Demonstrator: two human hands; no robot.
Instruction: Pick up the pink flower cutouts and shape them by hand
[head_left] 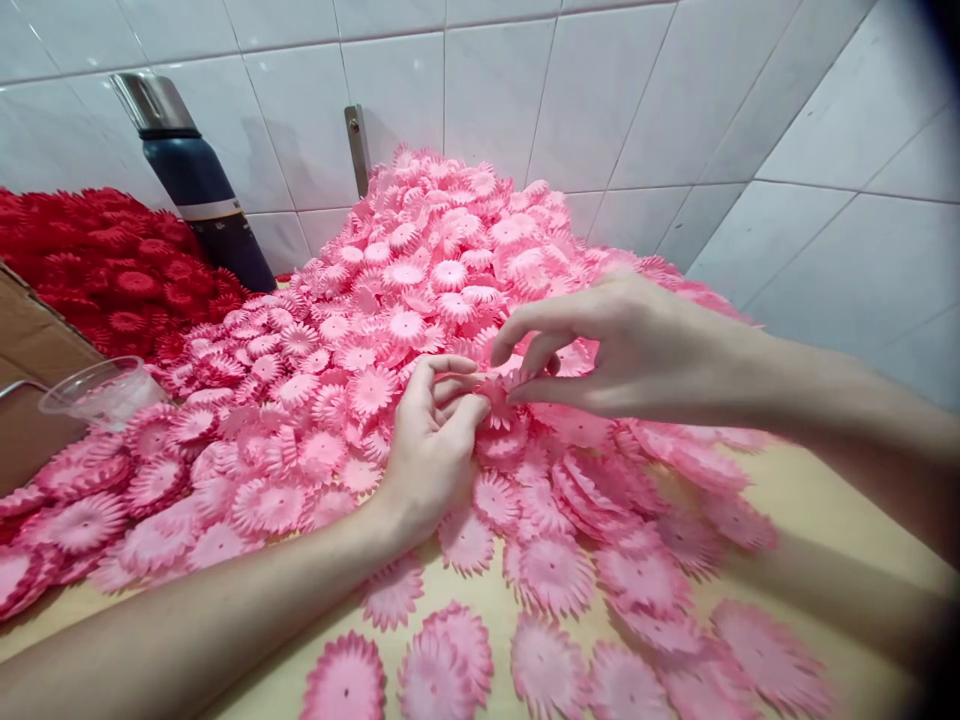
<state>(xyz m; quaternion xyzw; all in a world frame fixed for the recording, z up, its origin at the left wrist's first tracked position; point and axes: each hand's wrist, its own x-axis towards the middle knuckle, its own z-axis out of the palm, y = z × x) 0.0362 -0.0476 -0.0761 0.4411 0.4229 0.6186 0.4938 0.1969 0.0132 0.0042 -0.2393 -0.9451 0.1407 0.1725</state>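
Note:
My left hand (pixel 439 430) and my right hand (pixel 600 350) meet near the middle of the view. Between their fingertips is a small pink fabric flower piece (pixel 497 398) with a fringed edge. The left thumb and fingers pinch its left side, and the right thumb and a finger pinch its right side. Part of the piece is hidden by the fingers. Behind and below the hands spreads a large heap of pink fringed flower pieces (pixel 405 325), many with a small dark hole at the centre.
A dark blue flask (pixel 202 190) with a steel cap leans in view at the left, beside a heap of red flower pieces (pixel 97 260). Nearer are a clear plastic cup (pixel 112 395) and a cardboard box (pixel 37 370). White tiled walls (pixel 495 90) enclose the pale yellow table (pixel 802 490).

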